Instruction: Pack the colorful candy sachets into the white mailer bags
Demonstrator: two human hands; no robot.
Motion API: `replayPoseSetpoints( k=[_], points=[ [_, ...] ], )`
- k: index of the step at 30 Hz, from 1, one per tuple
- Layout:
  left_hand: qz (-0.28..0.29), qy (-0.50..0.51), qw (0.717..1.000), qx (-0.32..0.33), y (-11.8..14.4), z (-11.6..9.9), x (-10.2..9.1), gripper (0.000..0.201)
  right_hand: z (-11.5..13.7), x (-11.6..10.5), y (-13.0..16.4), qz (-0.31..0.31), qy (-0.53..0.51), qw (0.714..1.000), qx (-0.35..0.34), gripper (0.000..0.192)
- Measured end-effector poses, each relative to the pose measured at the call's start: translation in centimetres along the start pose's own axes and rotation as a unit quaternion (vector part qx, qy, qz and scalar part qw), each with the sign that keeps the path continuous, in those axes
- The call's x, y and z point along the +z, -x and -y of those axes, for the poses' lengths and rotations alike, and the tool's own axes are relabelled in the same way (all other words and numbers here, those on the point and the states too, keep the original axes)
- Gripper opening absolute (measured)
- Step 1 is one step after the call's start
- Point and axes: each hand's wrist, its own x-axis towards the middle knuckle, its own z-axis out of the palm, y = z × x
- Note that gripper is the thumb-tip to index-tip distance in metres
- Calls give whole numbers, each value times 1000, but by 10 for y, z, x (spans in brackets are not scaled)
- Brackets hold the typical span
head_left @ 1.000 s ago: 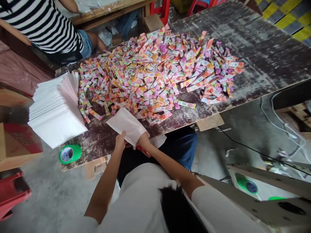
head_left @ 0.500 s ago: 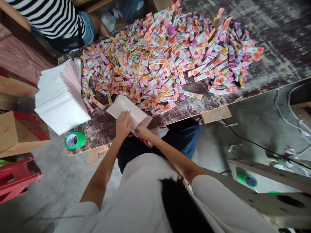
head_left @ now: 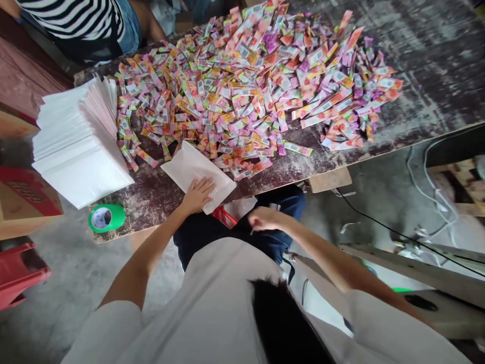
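My left hand [head_left: 199, 194] lies open, fingers spread, on a flat white bag [head_left: 189, 164] at the table's near edge. My right hand [head_left: 263, 218] is closed in front of my lap, right of the bag. A small pale strip seems to stick out below its fingers, too small and blurred to name. Between the hands, a red and white packet [head_left: 227, 213] shows partly on my lap. Beyond the bag spreads a big heap of small colourful stick packets [head_left: 235, 96], pink, orange, green and purple.
A thick stack of white bags [head_left: 81, 151] stands at the table's left, with a green tape roll [head_left: 107, 218] near the corner. Left of the table are a cardboard box [head_left: 28, 194] and a red plastic stool [head_left: 22, 273]. A person in a striped shirt [head_left: 81, 20] is across the table.
My right hand has come away from the bag's open end and moved right, over my lap. My left hand has flattened and spread out on the bag. The view has shifted slightly.
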Motion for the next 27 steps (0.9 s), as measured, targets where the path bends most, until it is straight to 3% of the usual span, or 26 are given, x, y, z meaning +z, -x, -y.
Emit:
replayPoseSetpoints(
  k=[2, 5, 7, 9, 13, 17, 20, 23, 27],
  points=[
    [34, 13, 999, 16, 8, 4, -3, 61, -38, -36, 37, 60, 82, 993, 59, 19],
    [93, 52, 993, 41, 22, 9, -3, 76, -60, -61, 51, 40, 197, 975, 95, 11],
    [96, 93, 991, 30, 31, 9, -1, 69, -45, -54, 29, 14, 243, 970, 19, 26],
    [68, 138, 988, -12, 42, 7, 1, 48, -17, -38, -8, 3, 242, 964, -112, 46],
    [21, 182, 979, -89, 74, 3, -1, 27, 31, -16, -75, 52, 193, 925, -324, 67],
    [28, 201, 973, -107, 104, 4, -6, 25, 40, 8, -102, 151, 156, 867, -450, 75],
    [8, 236, 965, -111, 113, 3, -8, 22, 33, 33, -109, 202, 127, 836, -495, 63],
    [-43, 275, 951, -138, 115, -1, -9, 20, 26, 52, -111, 212, 96, 847, -479, 42],
    [-200, 318, 887, -268, 114, -5, -7, 15, 28, 59, -101, 145, 36, 930, -335, 27]
  ],
)
